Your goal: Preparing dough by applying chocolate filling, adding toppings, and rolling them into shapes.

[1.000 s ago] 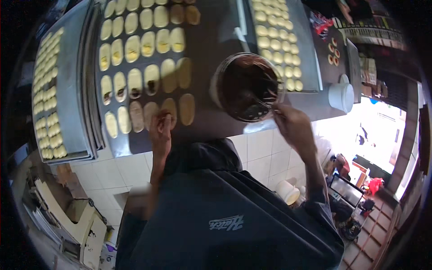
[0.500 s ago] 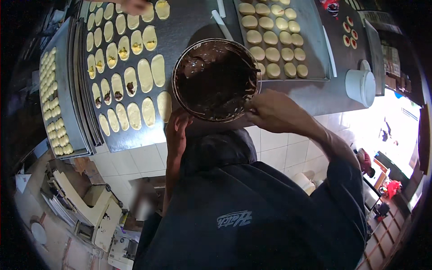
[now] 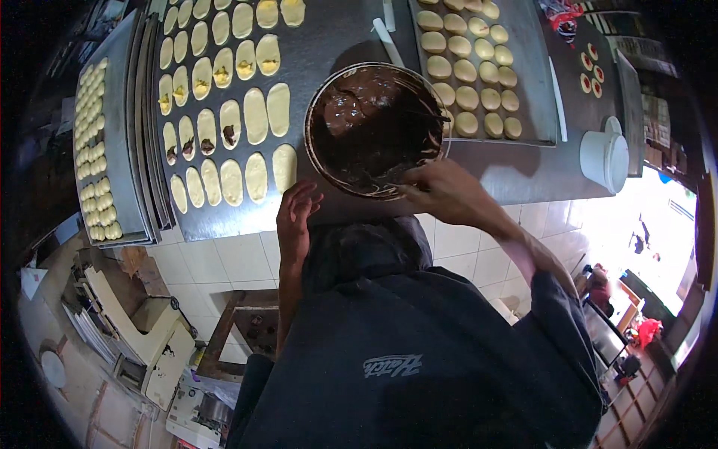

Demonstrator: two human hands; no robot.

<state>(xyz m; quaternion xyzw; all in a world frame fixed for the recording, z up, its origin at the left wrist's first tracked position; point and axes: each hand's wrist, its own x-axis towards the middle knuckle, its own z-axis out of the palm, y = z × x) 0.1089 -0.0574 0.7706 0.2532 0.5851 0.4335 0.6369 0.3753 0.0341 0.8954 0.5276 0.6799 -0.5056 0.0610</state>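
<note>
A round tub [image 3: 359,161] of glossy dark brown chocolate paste stands at the table's near edge, its rim smeared. My right hand [image 3: 437,191] is at the tub's near right rim with its fingers closed; what they hold, if anything, is hidden. My left hand [image 3: 298,208] is raised just left of the tub, fingers apart and nothing in it. Left of the tub lie rows of flat oval dough pieces [image 3: 256,116]. Some in the nearer rows bear a dab of chocolate [image 3: 229,135]; farther rows bear a yellow filling [image 3: 221,75].
On the right, a metal tray [image 3: 527,112] holds round dough buns. White rods [image 3: 387,43] lie behind the tub. A white bucket [image 3: 604,161] stands at the right edge. Trays of small dough pieces [image 3: 101,198] are at the left, and filled rounds [image 3: 591,71] lie far right.
My left hand has come away from the tub's rim, its fingers spreading. My right hand has shifted left along the near rim. The other hand over the far-left dough is out of view.
</note>
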